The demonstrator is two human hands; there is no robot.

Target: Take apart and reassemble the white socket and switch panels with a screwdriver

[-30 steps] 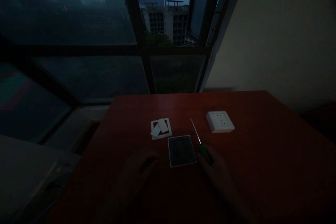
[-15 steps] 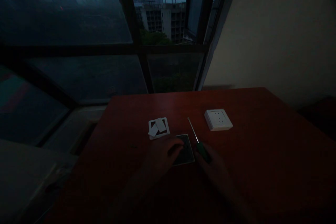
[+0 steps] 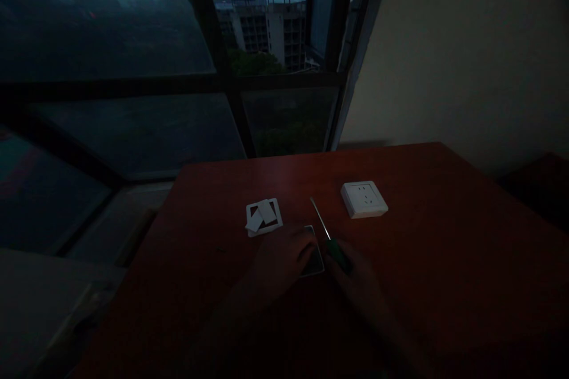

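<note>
My right hand [image 3: 355,275] is closed round the green handle of a screwdriver [image 3: 332,244], whose metal shaft points away from me. Over a dark square box with a pale rim [image 3: 316,265], my left hand [image 3: 287,253] has its fingers bent and drawn together. What those fingers hold, if anything, is hidden in the dim light, and the hand covers most of the box. Just beyond it lies a white square frame [image 3: 264,231], with two small white plates [image 3: 265,212] resting loosely across it.
A white wall socket [image 3: 365,199] sits to the far right on the reddish-brown table [image 3: 427,213]. A small dark bit [image 3: 221,250] lies left of my left hand. Behind the table's far edge are a window [image 3: 284,124] and a plain wall [image 3: 453,53].
My left hand has shifted right over the box, its fingers closing and reaching further in. The whole view has moved slightly; the screwdriver stays in my right hand.
</note>
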